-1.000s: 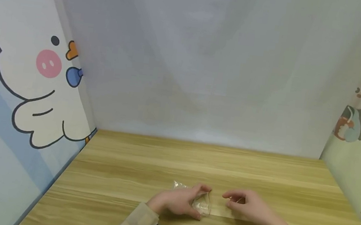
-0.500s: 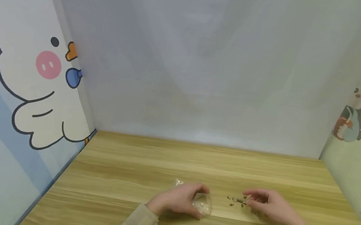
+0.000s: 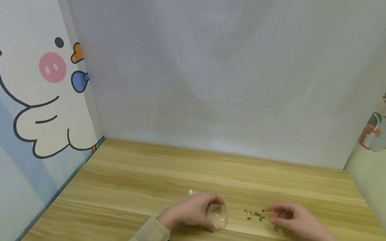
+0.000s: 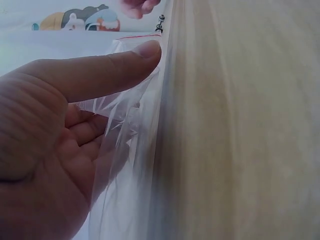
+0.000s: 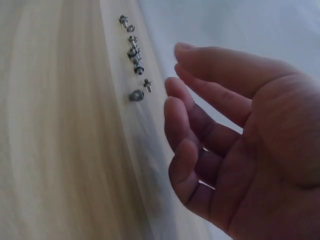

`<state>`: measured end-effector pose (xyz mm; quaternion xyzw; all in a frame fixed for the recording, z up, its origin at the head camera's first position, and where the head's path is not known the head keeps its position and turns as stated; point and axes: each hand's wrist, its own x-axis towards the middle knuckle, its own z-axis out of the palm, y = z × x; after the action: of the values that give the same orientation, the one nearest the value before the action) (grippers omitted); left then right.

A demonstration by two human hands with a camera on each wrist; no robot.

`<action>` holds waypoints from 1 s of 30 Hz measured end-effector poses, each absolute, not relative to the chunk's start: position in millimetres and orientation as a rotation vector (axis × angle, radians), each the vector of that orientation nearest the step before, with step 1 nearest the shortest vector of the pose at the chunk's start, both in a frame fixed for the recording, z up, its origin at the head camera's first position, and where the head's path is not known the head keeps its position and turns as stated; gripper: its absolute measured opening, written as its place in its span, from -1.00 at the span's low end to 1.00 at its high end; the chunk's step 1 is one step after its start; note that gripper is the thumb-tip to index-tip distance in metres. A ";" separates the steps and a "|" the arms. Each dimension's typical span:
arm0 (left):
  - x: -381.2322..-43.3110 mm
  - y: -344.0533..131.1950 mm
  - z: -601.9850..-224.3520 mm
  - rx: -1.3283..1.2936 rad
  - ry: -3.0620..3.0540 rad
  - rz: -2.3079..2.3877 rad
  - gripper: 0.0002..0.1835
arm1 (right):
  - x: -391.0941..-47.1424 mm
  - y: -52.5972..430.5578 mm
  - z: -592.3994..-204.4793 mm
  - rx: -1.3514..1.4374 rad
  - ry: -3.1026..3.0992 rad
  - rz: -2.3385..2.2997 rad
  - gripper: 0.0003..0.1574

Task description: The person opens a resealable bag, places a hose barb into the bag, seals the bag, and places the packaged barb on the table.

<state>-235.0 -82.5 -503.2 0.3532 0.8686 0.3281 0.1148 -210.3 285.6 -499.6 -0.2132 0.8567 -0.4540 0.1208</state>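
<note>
Screws have appeared on the table. The right hand, loosely parted, has shifted rightward; the left hand still holds the clear bag.

Glossy plastic bag, seemingly metal screws

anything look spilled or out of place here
Small metal screws look spilled: they lie scattered on the wooden tabletop, outside the clear zip bag held by the left hand. Perhaps deliberate.
</note>
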 end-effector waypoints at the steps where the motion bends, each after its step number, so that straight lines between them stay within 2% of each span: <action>1: -235.2 -82.6 -503.1 1.035 2.552 0.955 -0.21 | -210.6 287.5 -500.4 -0.635 2.477 -1.329 -0.56; 13: -237.6 -83.5 -502.4 0.979 2.503 0.998 -0.20 | -209.7 297.6 -500.7 -0.657 2.398 -1.312 -0.57; 21: -235.4 -85.3 -500.6 0.958 2.511 0.989 -0.21 | -209.4 297.9 -503.8 -0.670 2.412 -1.277 -0.75; 30: -235.4 -85.0 -502.1 0.928 2.502 1.012 -0.23 | -209.2 296.5 -503.8 -0.639 2.440 -1.230 -0.81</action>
<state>-235.4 -85.0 -502.1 0.3218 0.8676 0.3510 0.1431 -209.2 296.5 -503.8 -0.2246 0.8573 -0.4321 0.1671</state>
